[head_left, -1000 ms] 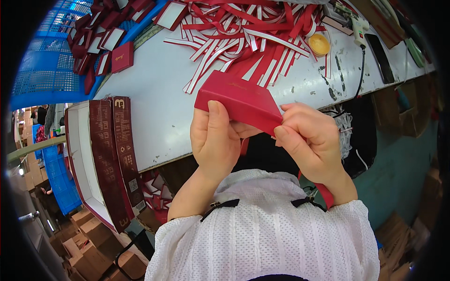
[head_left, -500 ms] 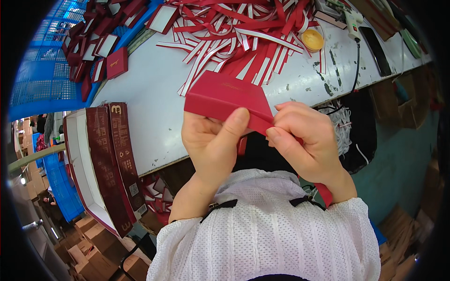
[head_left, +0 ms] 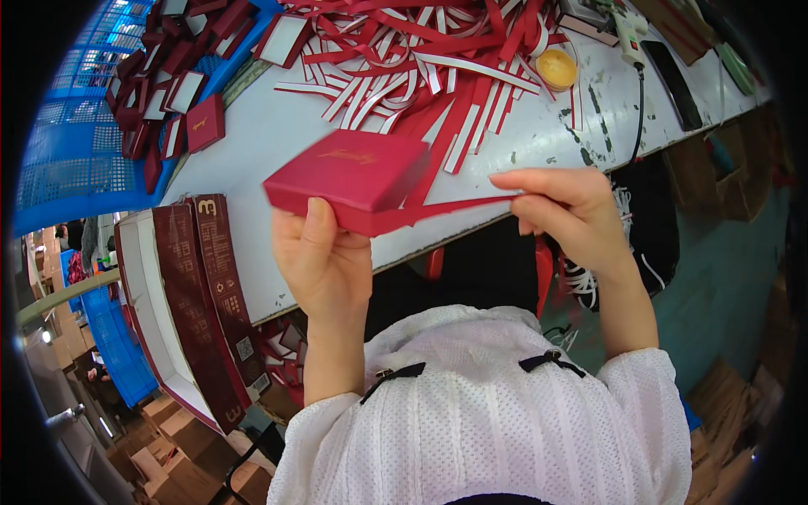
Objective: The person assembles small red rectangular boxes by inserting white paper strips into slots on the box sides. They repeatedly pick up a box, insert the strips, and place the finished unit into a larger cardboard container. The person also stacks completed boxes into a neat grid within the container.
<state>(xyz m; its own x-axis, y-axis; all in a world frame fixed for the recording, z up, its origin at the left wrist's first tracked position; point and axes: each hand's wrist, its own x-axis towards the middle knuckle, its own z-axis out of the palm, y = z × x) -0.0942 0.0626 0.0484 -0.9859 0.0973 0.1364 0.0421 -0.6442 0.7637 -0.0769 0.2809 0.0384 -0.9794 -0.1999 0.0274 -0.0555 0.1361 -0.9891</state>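
Note:
My left hand (head_left: 324, 261) grips a flat red box lid (head_left: 349, 172) with gold script on top, thumb on its near side and fingers underneath. From the lid's near right edge a narrow red strip (head_left: 459, 205) runs out taut to the right. My right hand (head_left: 568, 206) pinches the far end of that strip between thumb and forefinger. Both hands are in the air over the near edge of the white table (head_left: 244, 252). Beyond them lies a tangled heap of red and white strips (head_left: 421, 50).
A blue basket (head_left: 84, 151) with several small red boxes (head_left: 181, 59) stands at the far left. An open maroon carton (head_left: 189, 303) is at the table's left edge. A yellow round tub (head_left: 556, 69), a black phone (head_left: 671, 84) and a corded power strip (head_left: 629, 38) lie to the right.
My left hand has carried the red box lid leftward, and my right hand has drawn away to the right. The strip between them now stretches out straight.

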